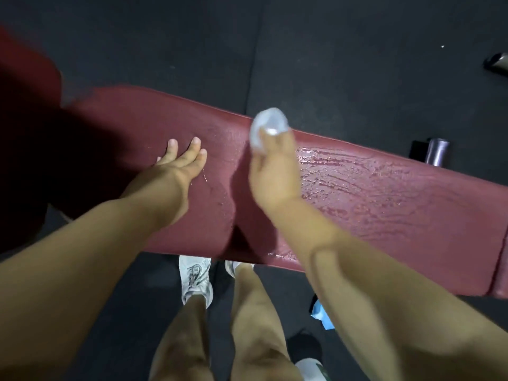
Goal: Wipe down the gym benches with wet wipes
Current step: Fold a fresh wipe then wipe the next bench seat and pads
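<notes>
I count two hands: the left hand [178, 160] at 9 o'clock and the right hand [272, 171] near the middle. I see one white wipe [268, 125] at 12 o'clock. I count at least two red pads: a long pad [384, 204] and a dark pad [27, 78] at 10 o'clock. There are two white shoes [195, 281] at 6 o'clock and one blue pack [321, 314] at 5 o'clock. I see two shiny tubes: a near tube [437, 151] at 3 o'clock and a far tube [497, 61] at 2 o'clock.
</notes>
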`<state>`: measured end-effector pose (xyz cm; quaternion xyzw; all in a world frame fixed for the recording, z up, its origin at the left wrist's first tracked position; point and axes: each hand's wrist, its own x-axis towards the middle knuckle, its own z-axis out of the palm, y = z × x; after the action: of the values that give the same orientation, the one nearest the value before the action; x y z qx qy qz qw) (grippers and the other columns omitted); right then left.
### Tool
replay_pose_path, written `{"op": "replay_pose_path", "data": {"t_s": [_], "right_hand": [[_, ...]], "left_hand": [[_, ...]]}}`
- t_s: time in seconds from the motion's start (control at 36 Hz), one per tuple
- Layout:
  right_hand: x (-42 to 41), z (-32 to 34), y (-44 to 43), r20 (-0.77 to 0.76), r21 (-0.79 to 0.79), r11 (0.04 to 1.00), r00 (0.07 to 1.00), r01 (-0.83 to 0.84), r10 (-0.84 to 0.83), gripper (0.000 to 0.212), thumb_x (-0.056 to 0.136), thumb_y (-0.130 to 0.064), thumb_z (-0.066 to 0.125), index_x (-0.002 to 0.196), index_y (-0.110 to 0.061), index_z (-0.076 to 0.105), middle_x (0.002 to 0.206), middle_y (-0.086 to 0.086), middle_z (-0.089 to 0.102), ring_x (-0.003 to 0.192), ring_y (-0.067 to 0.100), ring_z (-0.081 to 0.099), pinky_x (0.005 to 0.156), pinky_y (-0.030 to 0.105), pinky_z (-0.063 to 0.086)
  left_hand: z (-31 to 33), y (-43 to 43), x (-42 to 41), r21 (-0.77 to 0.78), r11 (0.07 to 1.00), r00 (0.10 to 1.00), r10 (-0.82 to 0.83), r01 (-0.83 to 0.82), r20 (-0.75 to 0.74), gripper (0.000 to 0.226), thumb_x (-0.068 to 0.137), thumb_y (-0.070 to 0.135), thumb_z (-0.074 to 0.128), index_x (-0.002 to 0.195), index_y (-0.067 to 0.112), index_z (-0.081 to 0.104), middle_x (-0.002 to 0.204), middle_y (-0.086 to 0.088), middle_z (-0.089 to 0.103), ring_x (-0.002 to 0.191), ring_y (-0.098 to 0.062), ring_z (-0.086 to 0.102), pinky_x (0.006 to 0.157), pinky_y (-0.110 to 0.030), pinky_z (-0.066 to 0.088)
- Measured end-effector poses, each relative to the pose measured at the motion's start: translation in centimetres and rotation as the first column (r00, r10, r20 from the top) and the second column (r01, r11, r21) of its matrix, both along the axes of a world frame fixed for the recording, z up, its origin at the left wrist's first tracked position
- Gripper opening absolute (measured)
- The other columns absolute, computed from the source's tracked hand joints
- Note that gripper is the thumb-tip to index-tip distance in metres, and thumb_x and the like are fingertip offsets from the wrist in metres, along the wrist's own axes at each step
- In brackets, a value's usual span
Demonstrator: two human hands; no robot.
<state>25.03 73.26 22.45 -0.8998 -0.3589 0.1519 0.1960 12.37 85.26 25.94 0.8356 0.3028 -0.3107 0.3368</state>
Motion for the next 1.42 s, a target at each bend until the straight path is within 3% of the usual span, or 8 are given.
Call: {"op": "replay_pose_path", "data": {"t_s": [0.14, 0.25, 0.44, 0.61, 0.72, 0.92, 1.08, 1.42], "right_hand": [[-1.9, 0.3, -0.7, -0.153, 0.043, 0.84, 0.827, -0.541, 0.54, 0.041, 0.07, 0.003, 0.07, 0.109, -0.009, 0.067, 0.088, 0.017, 0.055, 0.053, 0.029, 0.054, 0.043, 0.026, 0.036], [2.5, 0.4, -3.5, -0.051, -0.038, 0.974, 0.974, -0.224, 0.222, 0.036, 0.086, -0.003, 0.052, 0.12, -0.008, 0.062, 0.106, 0.022, 0.052, 0.077, 0.039, 0.057, 0.068, 0.048, 0.052], [1.6, 0.8, -3.3, 0.048, -0.116, 0.95, 0.957, 0.291, -0.287, 0.039, 0.097, -0.011, 0.043, 0.135, -0.008, 0.047, 0.131, 0.017, 0.04, 0.11, 0.031, 0.049, 0.093, 0.019, 0.031], [-10.2, 0.9, -2.4, -0.098, 0.016, 0.937, 0.932, -0.349, 0.348, 0.04, 0.074, 0.004, 0.058, 0.114, -0.001, 0.061, 0.096, 0.02, 0.055, 0.061, 0.033, 0.056, 0.051, 0.032, 0.047], [-9.8, 1.2, -4.9, -0.219, -0.092, 0.754, 0.752, -0.65, 0.622, 0.043, 0.084, -0.008, 0.058, 0.127, -0.012, 0.056, 0.114, 0.01, 0.052, 0.073, 0.024, 0.056, 0.059, 0.022, 0.034], [-4.7, 2.0, -9.8, -0.046, -0.168, 0.983, 0.997, -0.071, 0.065, 0.038, 0.091, 0.001, 0.05, 0.128, -0.009, 0.056, 0.12, 0.013, 0.049, 0.087, 0.02, 0.05, 0.087, 0.022, 0.041], [-8.8, 1.1, -10.8, 0.139, -0.161, 0.959, 0.968, 0.232, -0.21, 0.036, 0.098, -0.016, 0.044, 0.133, -0.011, 0.048, 0.13, 0.011, 0.044, 0.103, 0.023, 0.051, 0.09, 0.022, 0.034], [-11.8, 0.5, -5.1, -0.03, -0.071, 0.824, 0.827, -0.562, 0.561, 0.037, 0.085, -0.02, 0.045, 0.116, -0.016, 0.065, 0.1, 0.01, 0.059, 0.066, 0.031, 0.06, 0.052, 0.031, 0.049]], "left_hand": [[0.6, -0.4, -1.8, 0.122, 0.991, 0.995, 0.041, -0.052, 0.09, 0.08, 0.081, -0.014, 0.033, 0.15, 0.021, 0.016, 0.158, 0.011, 0.002, 0.146, -0.017, -0.005, 0.114, -0.023, 0.004], [0.9, -1.0, -4.7, 0.197, 0.976, 0.996, 0.094, -0.094, 0.011, 0.074, 0.086, -0.01, 0.032, 0.15, 0.018, 0.01, 0.159, 0.006, -0.002, 0.146, -0.016, -0.004, 0.114, -0.03, 0.015], [0.4, -2.4, -9.4, 0.147, 0.985, 0.996, 0.089, -0.086, -0.016, 0.077, 0.088, -0.011, 0.035, 0.15, 0.019, 0.003, 0.156, 0.005, -0.018, 0.145, -0.019, -0.012, 0.114, -0.027, 0.009], [-0.7, -2.1, -10.3, 0.13, 0.981, 0.988, 0.133, -0.143, 0.083, 0.085, 0.082, -0.018, 0.033, 0.15, 0.026, 0.008, 0.156, 0.014, -0.016, 0.145, -0.015, -0.01, 0.113, -0.033, 0.02], [-0.7, -1.9, -11.8, 0.119, 0.981, 0.978, 0.13, -0.151, 0.166, 0.081, 0.082, -0.019, 0.034, 0.15, 0.02, 0.017, 0.157, 0.01, -0.004, 0.145, -0.013, -0.003, 0.109, -0.018, 0.006], [-0.8, -2.8, -14.5, 0.089, 0.983, 0.964, 0.136, -0.16, 0.226, 0.08, 0.081, -0.02, 0.038, 0.149, 0.019, 0.021, 0.157, 0.012, -0.001, 0.143, -0.004, -0.004, 0.108, -0.013, 0.0], [-1.7, -3.6, -15.2, 0.076, 0.981, 0.957, 0.158, -0.181, 0.242, 0.083, 0.081, -0.02, 0.035, 0.15, 0.021, 0.013, 0.156, 0.014, -0.007, 0.136, 0.004, -0.013, 0.107, -0.012, -0.01], [-3.3, -3.8, -17.1, 0.115, 0.893, 0.827, 0.347, -0.436, 0.443, 0.06, 0.086, -0.014, 0.038, 0.141, 0.011, 0.041, 0.154, 0.008, 0.023, 0.14, 0.001, 0.012, 0.104, 0.0, -0.001]]}}
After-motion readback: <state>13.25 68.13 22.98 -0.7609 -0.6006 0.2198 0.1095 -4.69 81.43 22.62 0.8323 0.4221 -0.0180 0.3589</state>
